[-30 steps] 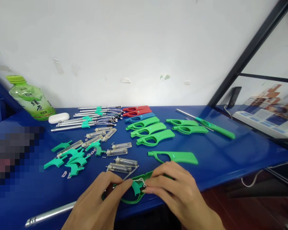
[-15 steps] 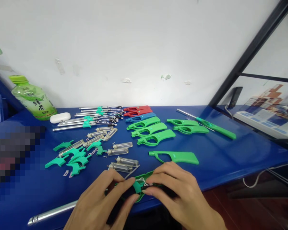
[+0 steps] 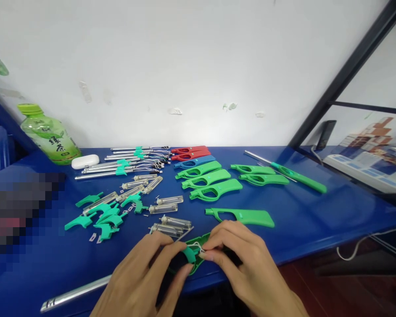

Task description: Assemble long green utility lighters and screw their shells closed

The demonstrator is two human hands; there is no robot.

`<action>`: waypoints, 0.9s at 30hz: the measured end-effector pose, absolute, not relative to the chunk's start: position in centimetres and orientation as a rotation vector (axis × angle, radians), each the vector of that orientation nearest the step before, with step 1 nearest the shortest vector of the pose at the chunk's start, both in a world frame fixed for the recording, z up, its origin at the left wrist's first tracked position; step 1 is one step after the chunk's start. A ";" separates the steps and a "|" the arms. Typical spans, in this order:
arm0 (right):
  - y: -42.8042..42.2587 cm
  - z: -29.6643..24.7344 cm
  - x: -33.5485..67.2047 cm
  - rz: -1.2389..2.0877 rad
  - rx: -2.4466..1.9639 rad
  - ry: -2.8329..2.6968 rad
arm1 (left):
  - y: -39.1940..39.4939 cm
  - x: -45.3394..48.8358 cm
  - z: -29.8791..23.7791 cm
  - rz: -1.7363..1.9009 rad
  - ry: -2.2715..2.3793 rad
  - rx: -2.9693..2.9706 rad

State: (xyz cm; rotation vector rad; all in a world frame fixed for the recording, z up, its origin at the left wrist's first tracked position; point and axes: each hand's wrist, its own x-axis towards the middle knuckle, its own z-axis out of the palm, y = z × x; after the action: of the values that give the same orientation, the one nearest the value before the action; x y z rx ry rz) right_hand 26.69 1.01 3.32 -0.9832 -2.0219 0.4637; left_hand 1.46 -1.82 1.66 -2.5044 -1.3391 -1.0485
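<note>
Head camera: I see a blue table [image 3: 317, 224], the open green shell [image 3: 203, 239] lying at its near edge. The left hand [image 3: 141, 266] reaches in from the shell's left, the right hand [image 3: 247, 257] from its right, each with fingertips closed. Well beyond the shell, to its left, stands a green-capped bottle [image 3: 51, 136]. A metal tube [image 3: 75, 293] juts out left of the shell. Beyond the shell lie 2 red handles [image 3: 198, 155], 1 blue handle [image 3: 198, 161] and several green handles [image 3: 255, 216]; nearer, to its left, clear tanks [image 3: 165, 208]. Over the shell, the left hand pinches 1 teal trigger [image 3: 191, 254], the right thin white wires [image 3: 198, 245].
</note>
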 end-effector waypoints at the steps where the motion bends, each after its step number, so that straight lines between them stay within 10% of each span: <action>1: 1.0 3.3 26.7 0.462 -0.987 -2.020 | -1.8 1.4 1.6 -1.046 -1.340 -2.499; 27: 1.3 3.9 27.5 0.442 -0.891 -2.043 | -1.4 1.7 1.6 -0.998 -1.320 -2.482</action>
State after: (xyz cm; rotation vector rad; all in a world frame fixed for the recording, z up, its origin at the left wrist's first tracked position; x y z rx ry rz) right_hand 27.49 1.34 3.88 -0.8913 -2.0428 0.4417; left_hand 1.69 -1.36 1.61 -2.4816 -1.3198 -0.9978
